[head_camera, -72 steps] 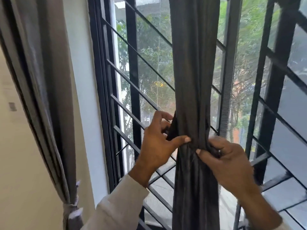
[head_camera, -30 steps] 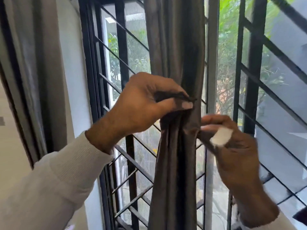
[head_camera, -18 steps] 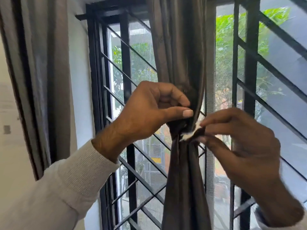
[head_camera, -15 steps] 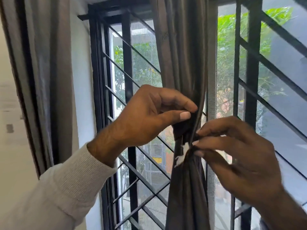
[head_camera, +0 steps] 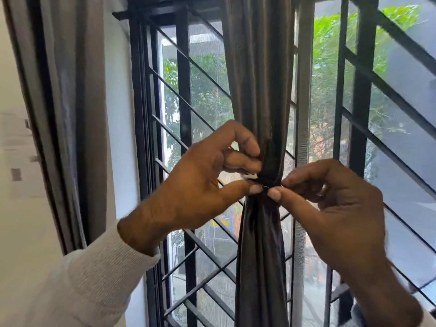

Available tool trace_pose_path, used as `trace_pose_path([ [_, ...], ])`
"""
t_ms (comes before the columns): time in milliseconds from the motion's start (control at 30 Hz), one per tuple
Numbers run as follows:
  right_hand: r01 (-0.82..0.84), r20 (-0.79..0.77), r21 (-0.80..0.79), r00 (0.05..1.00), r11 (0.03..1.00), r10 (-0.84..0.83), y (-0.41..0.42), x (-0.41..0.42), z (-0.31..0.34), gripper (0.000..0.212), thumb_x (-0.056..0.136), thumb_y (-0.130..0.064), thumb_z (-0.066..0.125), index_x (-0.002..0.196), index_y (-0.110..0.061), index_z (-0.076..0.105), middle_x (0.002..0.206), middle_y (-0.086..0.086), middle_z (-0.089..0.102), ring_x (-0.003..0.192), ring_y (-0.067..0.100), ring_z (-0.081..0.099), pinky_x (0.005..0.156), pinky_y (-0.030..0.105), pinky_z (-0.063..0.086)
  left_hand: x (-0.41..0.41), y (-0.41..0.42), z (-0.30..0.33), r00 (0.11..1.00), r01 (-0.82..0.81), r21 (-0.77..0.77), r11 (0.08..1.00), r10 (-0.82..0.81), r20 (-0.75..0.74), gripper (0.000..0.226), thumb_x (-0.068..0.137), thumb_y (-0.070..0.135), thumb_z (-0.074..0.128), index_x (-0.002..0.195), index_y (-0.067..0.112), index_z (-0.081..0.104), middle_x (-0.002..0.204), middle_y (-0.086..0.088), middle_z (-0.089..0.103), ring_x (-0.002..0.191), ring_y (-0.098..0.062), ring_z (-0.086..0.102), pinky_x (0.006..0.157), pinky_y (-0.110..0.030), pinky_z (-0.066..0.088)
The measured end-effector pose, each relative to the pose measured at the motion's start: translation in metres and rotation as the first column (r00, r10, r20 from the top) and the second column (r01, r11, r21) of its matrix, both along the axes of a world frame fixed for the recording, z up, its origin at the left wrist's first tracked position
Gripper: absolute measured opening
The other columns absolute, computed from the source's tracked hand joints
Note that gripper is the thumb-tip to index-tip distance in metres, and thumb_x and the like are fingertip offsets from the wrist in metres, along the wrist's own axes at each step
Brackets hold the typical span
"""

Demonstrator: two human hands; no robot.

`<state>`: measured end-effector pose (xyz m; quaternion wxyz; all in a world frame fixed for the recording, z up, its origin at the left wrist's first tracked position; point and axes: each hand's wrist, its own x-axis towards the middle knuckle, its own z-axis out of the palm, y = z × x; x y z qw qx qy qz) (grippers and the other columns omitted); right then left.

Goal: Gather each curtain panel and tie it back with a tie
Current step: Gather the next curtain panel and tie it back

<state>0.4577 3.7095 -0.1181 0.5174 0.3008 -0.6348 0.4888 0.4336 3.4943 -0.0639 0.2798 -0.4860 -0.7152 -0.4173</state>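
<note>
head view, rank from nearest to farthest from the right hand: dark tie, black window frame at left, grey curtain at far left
From the right hand:
1. Dark tie, pinched at its fingertips, centre.
2. Black window frame, left of the hands.
3. Grey curtain, far left by the wall.

Window grille (head_camera: 207, 253): black metal bars, upright and diagonal, spanning centre to right of frame. Before it, at centre: dark curtain panel (head_camera: 259, 67), hanging from the top edge, cinched mid-frame. Upper left: second grey curtain (head_camera: 75, 90) against the wall.

Tie (head_camera: 267, 182) mostly hidden between both pinching hands.
</note>
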Motion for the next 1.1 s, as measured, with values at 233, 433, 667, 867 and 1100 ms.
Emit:
trace_pose_path([
  [233, -0.03, 0.021, 0.302, 0.999, 0.953, 0.025, 0.011, -0.002, 0.034, 0.038, 0.099, -0.008, 0.07, 0.132, -0.028, 0.069, 0.099, 0.002, 0.062, 0.078, 0.021, 0.069, 0.057, 0.039, 0.062, -0.005, -0.007, -0.001, 0.998, -0.007, -0.073, 0.997, 0.003, -0.056, 0.039, 0.097, -0.012, 0.069, 0.127, 0.009, 0.057, 0.103, -0.007, 0.08, 0.108, -0.018, 0.079, 0.095, -0.037, 0.064],
  [433, 0.059, 0.054, 0.339, 0.995, 0.939, -0.082, 0.012, -0.022, 0.052, 0.008, 0.092, -0.015, 0.08, 0.093, -0.023, 0.077, 0.092, 0.0, 0.062, 0.084, 0.019, 0.066, 0.056, 0.048, 0.062, -0.024, -0.011, 0.003, 0.976, -0.108, -0.051, 0.993, 0.096, -0.196, 0.023, 0.097, -0.005, 0.074, 0.117, 0.004, 0.067, 0.1, 0.001, 0.079, 0.099, -0.008, 0.078, 0.091, -0.023, 0.059],
  [667, 0.141, -0.02, 0.169, 0.99, 0.975, -0.14, 0.013, -0.024, 0.041, 0.006, 0.098, -0.014, 0.072, 0.096, -0.019, 0.07, 0.098, -0.003, 0.069, 0.088, 0.0, 0.064, 0.077, 0.008, 0.045, -0.054, -0.015, 0.002, 0.968, -0.211, 0.005, 0.977, 0.21, -0.135, 0.004, 0.102, 0.01, 0.068, 0.105, 0.007, 0.069, 0.089, 0.004, 0.074, 0.085, -0.007, 0.072, 0.083, -0.018, 0.053],
  [867, 0.05, -0.113, 0.44, 0.994, 0.897, 0.0, 0.008, -0.018, 0.02, 0.007, 0.096, -0.008, 0.075, 0.097, -0.015, 0.074, 0.102, -0.002, 0.076, 0.102, 0.018, 0.072, 0.09, 0.035, 0.054, -0.048, -0.006, 0.017, 0.97, -0.213, -0.089, 0.973, 0.2, -0.136, 0.009, 0.107, 0.019, 0.059, 0.108, 0.01, 0.059, 0.079, -0.01, 0.059, 0.07, -0.024, 0.056, 0.065, -0.038, 0.051],
  [1100, 0.099, -0.182, 0.414, 0.983, 0.905, -0.025, 0.006, -0.031, 0.009, 0.008, 0.092, -0.004, 0.079, 0.098, -0.009, 0.08, 0.099, -0.003, 0.075, 0.098, 0.014, 0.07, 0.088, 0.03, 0.053, -0.038, -0.007, 0.032, 0.992, 0.036, -0.172, 0.984, -0.014, 0.125, 0.016, 0.105, 0.005, 0.06, 0.109, -0.01, 0.056, 0.072, 0.006, 0.057, 0.059, -0.006, 0.055, 0.052, -0.033, 0.053],
])
